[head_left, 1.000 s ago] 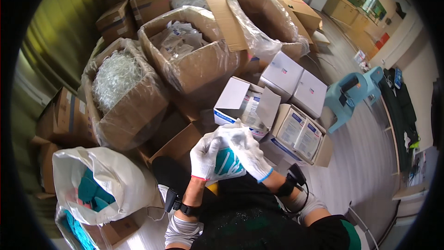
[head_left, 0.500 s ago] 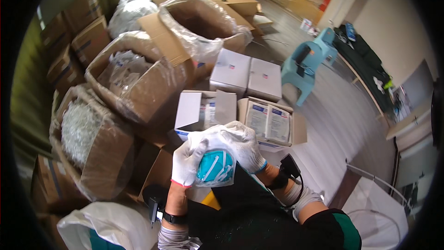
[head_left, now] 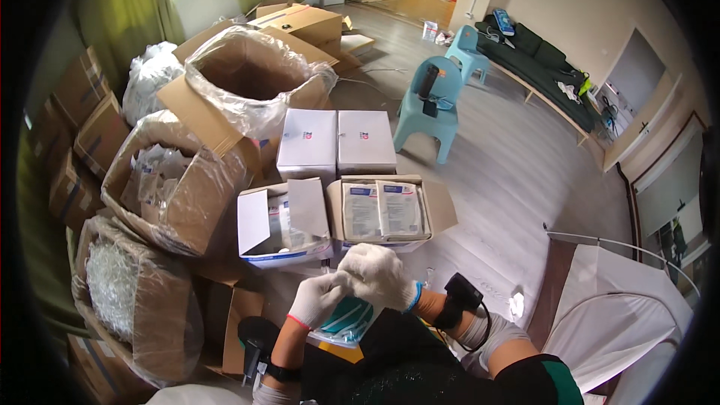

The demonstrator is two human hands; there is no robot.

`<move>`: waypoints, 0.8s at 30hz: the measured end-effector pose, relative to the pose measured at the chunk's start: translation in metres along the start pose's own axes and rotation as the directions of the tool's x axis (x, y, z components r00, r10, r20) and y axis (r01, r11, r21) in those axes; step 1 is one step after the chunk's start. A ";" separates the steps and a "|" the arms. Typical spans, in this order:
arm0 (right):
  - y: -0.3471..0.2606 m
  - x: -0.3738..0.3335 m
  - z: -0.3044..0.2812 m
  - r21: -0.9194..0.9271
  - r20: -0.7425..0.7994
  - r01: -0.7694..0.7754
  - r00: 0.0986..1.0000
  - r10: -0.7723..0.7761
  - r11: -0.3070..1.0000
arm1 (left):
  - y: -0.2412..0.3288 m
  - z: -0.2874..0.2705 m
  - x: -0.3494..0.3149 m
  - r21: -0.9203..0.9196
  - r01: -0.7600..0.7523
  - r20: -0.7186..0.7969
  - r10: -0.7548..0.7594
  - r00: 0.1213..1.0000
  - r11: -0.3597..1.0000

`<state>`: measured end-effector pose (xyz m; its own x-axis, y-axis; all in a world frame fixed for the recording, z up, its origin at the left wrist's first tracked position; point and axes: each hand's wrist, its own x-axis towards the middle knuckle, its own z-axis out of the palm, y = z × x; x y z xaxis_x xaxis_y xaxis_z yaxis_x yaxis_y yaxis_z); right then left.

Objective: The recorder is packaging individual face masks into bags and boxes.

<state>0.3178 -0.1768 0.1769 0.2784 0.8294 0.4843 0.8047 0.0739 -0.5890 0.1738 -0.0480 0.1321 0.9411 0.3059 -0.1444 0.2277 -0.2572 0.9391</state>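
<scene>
In white knit gloves, my hands meet at the top of a clear plastic bag that holds a teal cup-shaped face mask (head_left: 349, 320) with pale straps. My left hand (head_left: 318, 298) pinches the bag's upper edge. Right beside it, my right hand (head_left: 377, 276) is closed on the same edge, its fingertips partly hidden. The bag hangs below both gloves, in front of my dark clothing. Just beyond the hands stand two open white boxes. The right box (head_left: 442, 210) contains flat printed packets (head_left: 381, 210); the left box (head_left: 255, 223) is partly covered by its flap.
Two closed white boxes (head_left: 336, 139) stand behind the open ones. Large cartons lined with plastic (head_left: 225, 210) crowd the left, one full of clear crinkled plastic (head_left: 112, 285). Light-blue plastic chairs (head_left: 431, 116) stand at the far right, near a dark couch (head_left: 540, 67).
My view has turned up and right. The bagged mask hangs lower relative to my gloves, which now meet at the bag's top; before, the left hand held its side.
</scene>
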 end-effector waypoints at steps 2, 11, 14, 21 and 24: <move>0.008 -0.007 -0.004 0.045 -0.062 -0.025 0.998 0.028 0.999 | -0.008 0.010 0.003 -0.105 -0.029 -0.020 0.027 0.999 0.994; 0.047 -0.016 0.026 0.236 0.058 -0.449 0.892 0.448 0.862 | -0.022 0.026 0.026 0.440 -0.058 -0.159 0.141 0.977 0.896; 0.070 -0.007 0.039 0.504 0.234 -0.675 0.708 0.667 0.539 | -0.018 0.027 0.054 0.622 -0.140 -0.169 0.307 0.937 0.771; 0.115 -0.004 0.073 0.685 0.465 -0.728 0.448 0.763 0.010 | -0.028 0.018 0.094 0.786 -0.316 0.040 0.467 0.884 0.531; 0.112 -0.001 0.078 0.713 0.522 -0.693 0.423 0.741 -0.107 | -0.033 0.011 0.090 0.777 -0.335 0.078 0.447 0.891 0.532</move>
<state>0.3672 -0.1261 0.0600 0.4404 0.6945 -0.5690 -0.6528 -0.1874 -0.7340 0.2535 -0.0223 0.0850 0.9600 0.0857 0.2667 0.0000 -0.9521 0.3057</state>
